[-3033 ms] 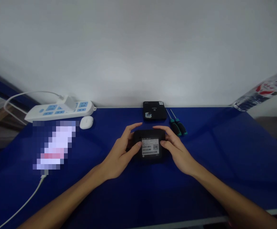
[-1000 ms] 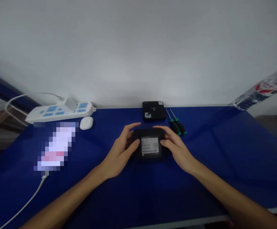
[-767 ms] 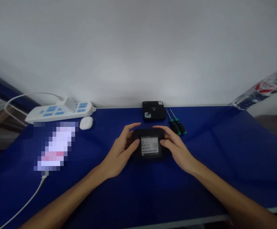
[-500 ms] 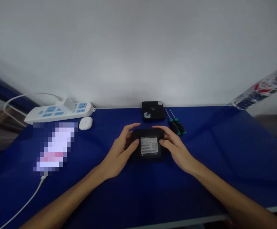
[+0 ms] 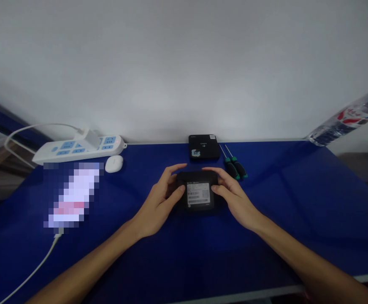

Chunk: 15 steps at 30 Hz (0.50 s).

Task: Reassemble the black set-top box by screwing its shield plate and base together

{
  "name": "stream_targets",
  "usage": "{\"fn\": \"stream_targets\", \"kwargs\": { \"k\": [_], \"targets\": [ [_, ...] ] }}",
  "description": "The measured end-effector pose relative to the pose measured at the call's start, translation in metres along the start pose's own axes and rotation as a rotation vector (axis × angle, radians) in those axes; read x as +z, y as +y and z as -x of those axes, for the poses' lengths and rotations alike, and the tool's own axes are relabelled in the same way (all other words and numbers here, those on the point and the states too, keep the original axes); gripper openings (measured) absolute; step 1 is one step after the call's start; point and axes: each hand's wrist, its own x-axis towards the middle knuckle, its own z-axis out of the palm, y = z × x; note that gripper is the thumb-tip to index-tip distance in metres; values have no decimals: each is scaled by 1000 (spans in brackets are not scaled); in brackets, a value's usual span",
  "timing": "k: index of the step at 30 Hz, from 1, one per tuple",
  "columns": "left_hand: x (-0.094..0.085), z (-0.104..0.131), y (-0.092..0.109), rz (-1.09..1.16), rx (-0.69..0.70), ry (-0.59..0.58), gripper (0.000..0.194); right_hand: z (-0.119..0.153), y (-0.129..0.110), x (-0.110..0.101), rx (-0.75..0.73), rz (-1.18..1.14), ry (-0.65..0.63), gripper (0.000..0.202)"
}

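Between my hands is a black box [image 5: 198, 205] with a white printed label on the face turned toward me. My left hand [image 5: 163, 202] grips its left side, thumb on the face and index finger stretched past the top edge. On the right side my right hand [image 5: 231, 194] holds it, thumb near the label and index finger along the top. A second flat black box [image 5: 204, 147] with stickers lies behind it. Two screwdrivers [image 5: 235, 167] with green and black handles lie side by side to the right of that box.
On the left, a white power strip [image 5: 108, 145] holds a plugged-in charger, with a white case [image 5: 114, 164] in front. A blurred-out phone [image 5: 76, 190] has a white cable [image 5: 41, 261]. A plastic bottle [image 5: 351, 116] leans at the right, beyond the blue table [image 5: 298, 190].
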Motion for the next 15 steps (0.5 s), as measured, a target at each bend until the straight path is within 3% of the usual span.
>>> {"fn": "stream_targets", "kwargs": {
  "k": [15],
  "targets": [
    [0,-1,0,4,4,-2,49,1,2,0,4,-19,-18,45]
  ]
}}
